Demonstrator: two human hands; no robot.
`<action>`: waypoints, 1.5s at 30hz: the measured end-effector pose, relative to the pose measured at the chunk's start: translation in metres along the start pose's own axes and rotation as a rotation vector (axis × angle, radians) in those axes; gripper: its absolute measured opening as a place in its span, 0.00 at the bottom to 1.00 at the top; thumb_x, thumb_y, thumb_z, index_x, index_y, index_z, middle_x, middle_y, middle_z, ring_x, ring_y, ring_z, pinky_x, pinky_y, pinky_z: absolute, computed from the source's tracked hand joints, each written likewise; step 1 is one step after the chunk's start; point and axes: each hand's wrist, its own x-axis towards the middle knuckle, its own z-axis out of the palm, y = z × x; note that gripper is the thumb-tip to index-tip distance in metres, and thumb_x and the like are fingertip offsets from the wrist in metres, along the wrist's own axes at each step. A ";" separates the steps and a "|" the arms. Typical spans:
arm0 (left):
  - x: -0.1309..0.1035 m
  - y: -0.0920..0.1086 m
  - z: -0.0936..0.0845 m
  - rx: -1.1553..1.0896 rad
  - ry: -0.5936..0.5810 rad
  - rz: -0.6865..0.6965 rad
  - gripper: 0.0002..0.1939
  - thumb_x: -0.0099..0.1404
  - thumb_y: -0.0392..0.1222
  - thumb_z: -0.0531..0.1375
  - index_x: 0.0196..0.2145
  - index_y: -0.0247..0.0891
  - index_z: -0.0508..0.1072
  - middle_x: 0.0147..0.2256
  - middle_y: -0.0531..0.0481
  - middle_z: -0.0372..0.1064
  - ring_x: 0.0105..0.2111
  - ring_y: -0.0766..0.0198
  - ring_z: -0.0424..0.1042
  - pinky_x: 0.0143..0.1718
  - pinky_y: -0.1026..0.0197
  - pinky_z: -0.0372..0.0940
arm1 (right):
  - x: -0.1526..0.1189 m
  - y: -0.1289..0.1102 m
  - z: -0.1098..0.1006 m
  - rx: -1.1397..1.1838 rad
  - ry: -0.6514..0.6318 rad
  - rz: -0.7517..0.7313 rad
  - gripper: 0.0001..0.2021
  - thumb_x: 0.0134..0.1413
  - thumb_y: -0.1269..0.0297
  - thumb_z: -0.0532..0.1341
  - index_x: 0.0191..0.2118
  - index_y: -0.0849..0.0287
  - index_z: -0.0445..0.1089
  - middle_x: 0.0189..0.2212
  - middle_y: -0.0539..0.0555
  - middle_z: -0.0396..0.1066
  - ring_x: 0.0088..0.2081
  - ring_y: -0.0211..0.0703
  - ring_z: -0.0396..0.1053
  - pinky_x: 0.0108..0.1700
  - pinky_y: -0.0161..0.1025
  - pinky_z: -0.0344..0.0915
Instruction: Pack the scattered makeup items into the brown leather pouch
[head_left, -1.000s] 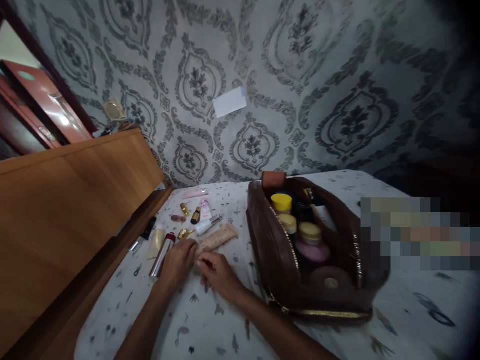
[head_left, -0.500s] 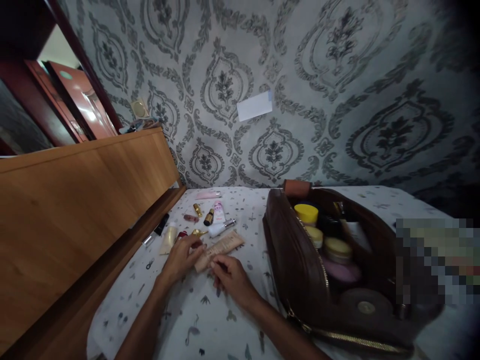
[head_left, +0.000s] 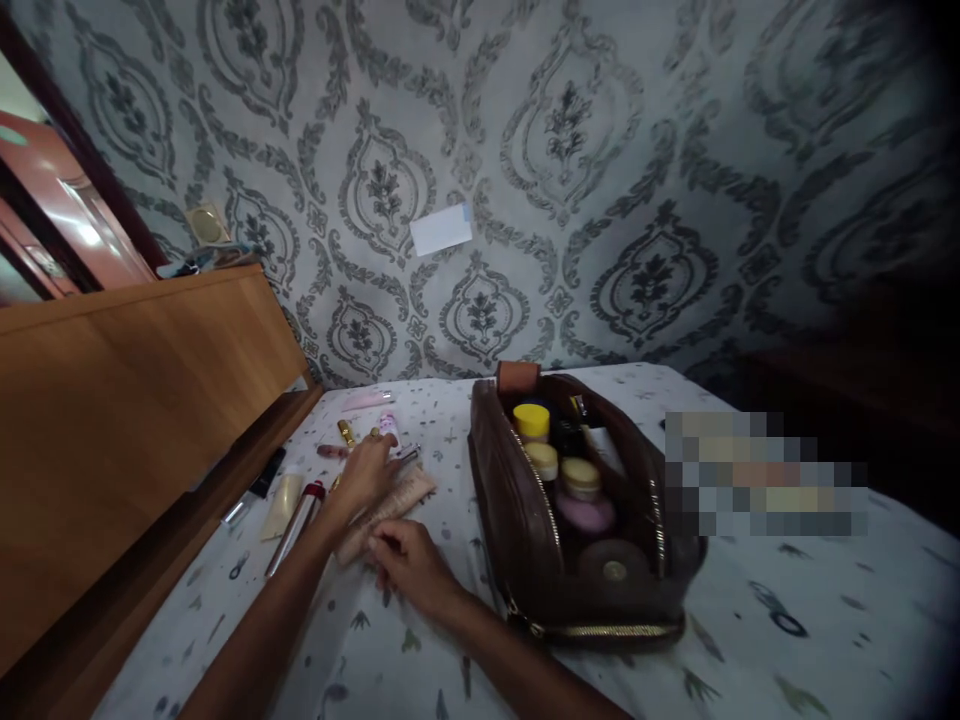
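Half a second back my left hand (head_left: 366, 472) sat curled at the near end of the beige tube (head_left: 386, 511); now it has reached forward, toward twelve o'clock, over the cluster of small items — fingers bent and spread down onto them, though I cannot tell whether it has closed on anything, since the back of the hand hides what lies under it. The right hand (head_left: 409, 562) has stayed low at about six o'clock of the tube, fingers loosely curled, tips touching the tube's near end or the sheet beside it; it holds nothing that I can see.

That tube lies flat on the patterned sheet (head_left: 750, 620), slanted from near-left to far-right, between the two hands. At nine o'clock from it lie a silver-and-red cylinder (head_left: 295, 527) and a pale cream tube (head_left: 283, 503), side by side along the wooden board (head_left: 135, 400) — laid out flat, I judge, so each can be seen and picked singly. Past the left hand, a small gold bottle (head_left: 346, 431) and a pink tube (head_left: 366, 401) lie toward the wall.

At three o'clock stands the brown pouch (head_left: 525, 520), unzipped and gaping, a yellow-lidded jar (head_left: 531, 421) and cream-lidded jars (head_left: 581, 476) packed upright inside — the open mouth faces up, so the contents stay put and in reach.
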 end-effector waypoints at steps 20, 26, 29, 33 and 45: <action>-0.015 0.001 -0.028 -1.251 0.303 -0.092 0.15 0.54 0.46 0.66 0.35 0.36 0.70 0.32 0.51 0.71 0.34 0.63 0.70 0.38 0.63 0.61 | 0.009 0.003 -0.003 0.287 0.104 0.025 0.23 0.46 0.43 0.63 0.35 0.61 0.67 0.23 0.46 0.67 0.17 0.32 0.65 0.17 0.29 0.57; -0.049 0.009 -0.029 -1.596 0.233 -0.194 0.19 0.53 0.47 0.69 0.39 0.35 0.72 0.38 0.45 0.76 0.38 0.59 0.74 0.40 0.61 0.64 | 0.007 -0.010 -0.005 0.452 0.122 0.061 0.31 0.41 0.41 0.67 0.43 0.62 0.68 0.32 0.53 0.73 0.23 0.38 0.73 0.17 0.28 0.60; -0.057 0.004 -0.025 -1.683 0.209 -0.182 0.21 0.55 0.45 0.68 0.44 0.36 0.70 0.40 0.44 0.76 0.42 0.56 0.74 0.44 0.57 0.65 | 0.006 -0.015 -0.006 0.502 0.140 0.079 0.30 0.41 0.42 0.68 0.43 0.62 0.69 0.32 0.55 0.75 0.23 0.39 0.74 0.17 0.28 0.62; -0.062 -0.002 -0.025 -1.741 0.162 -0.149 0.28 0.57 0.45 0.68 0.53 0.41 0.64 0.40 0.46 0.76 0.45 0.54 0.75 0.47 0.53 0.65 | 0.007 -0.017 -0.007 0.508 0.184 0.108 0.27 0.39 0.46 0.70 0.41 0.61 0.69 0.32 0.54 0.75 0.22 0.39 0.74 0.17 0.28 0.63; -0.064 -0.005 -0.024 -1.693 0.181 -0.179 0.22 0.58 0.49 0.67 0.47 0.39 0.69 0.39 0.46 0.75 0.41 0.57 0.74 0.43 0.56 0.67 | 0.010 -0.011 -0.008 0.414 0.215 0.085 0.29 0.34 0.48 0.72 0.38 0.57 0.59 0.34 0.50 0.73 0.21 0.37 0.72 0.17 0.29 0.57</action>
